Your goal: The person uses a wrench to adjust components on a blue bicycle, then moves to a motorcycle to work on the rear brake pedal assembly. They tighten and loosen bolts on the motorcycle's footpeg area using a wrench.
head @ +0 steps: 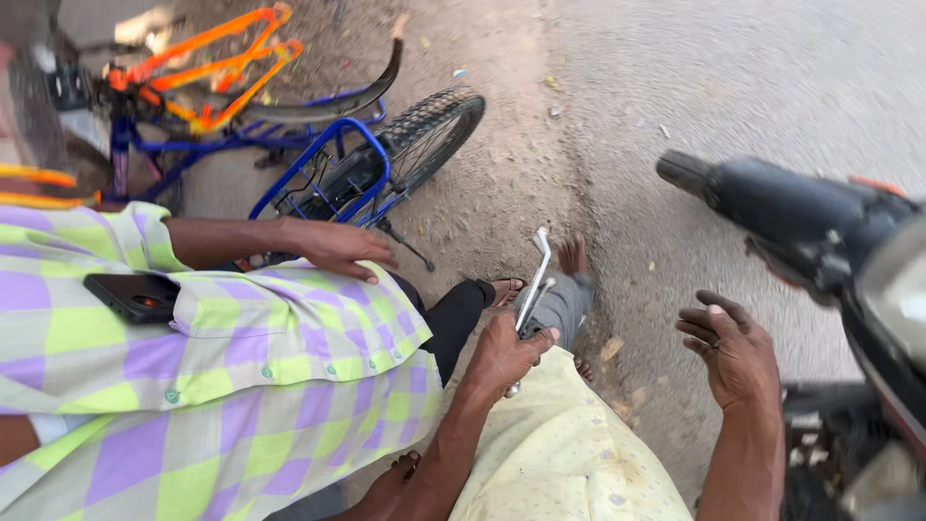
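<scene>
My left hand (503, 355) is closed around a silver metal wrench (536, 275) whose long arm points up and away from me. To the right, my right hand (733, 352) hangs in the air with its fingers apart and holds nothing, just left of a black motorcycle (820, 232). Below both hands is my pale yellow shirt (569, 453). My grey trouser leg and bare foot (573, 259) show past the wrench.
Another person in a purple and green checked shirt (222, 386) sits close on my left, with a hand (338, 246) resting on a knee and a dark phone (133, 295) in the chest pocket. A blue and orange bicycle (318, 145) stands behind on dirt ground.
</scene>
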